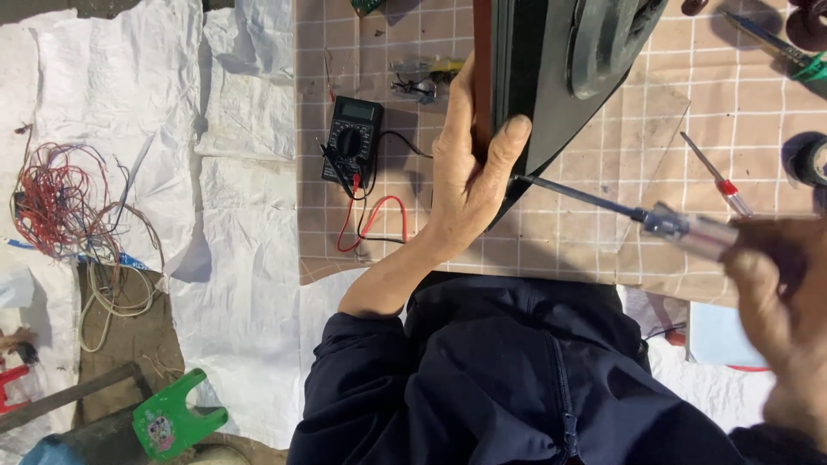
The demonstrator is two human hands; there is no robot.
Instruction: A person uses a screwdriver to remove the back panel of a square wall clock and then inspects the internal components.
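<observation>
Nearest the camera, the right hand (780, 319) is closed around the clear handle of a screwdriver (642, 215), blurred at the frame's right edge. Its long dark shaft runs left and slightly up, with the tip meeting the lower edge of the iron (551, 77), close beside the left thumb. That closeness looks like the main risk: if the tip slips off the iron, it could jab the thumb or palm.

The left hand (469, 168) wraps the iron's narrow end, thumb pressed on the dark face and fingers hidden behind, holding it upright on edge above the bench (603, 250). The grip covers only one end, so a hard push from the screwdriver might twist the iron or tip it over.

Left of the wrist lie a black multimeter (351, 138) and its red and black leads (370, 220), looping near the forearm; a sleeve could likely snag them and drag the meter toward the bench's near edge, which sits just under both arms. Right of the iron, a second screwdriver (717, 176) rests on bare squared surface, where there is the most free room. Farther right sits a roll of black tape (810, 159). Far left, on white sheeting, a tangle of wires (60, 202) lies well apart.
</observation>
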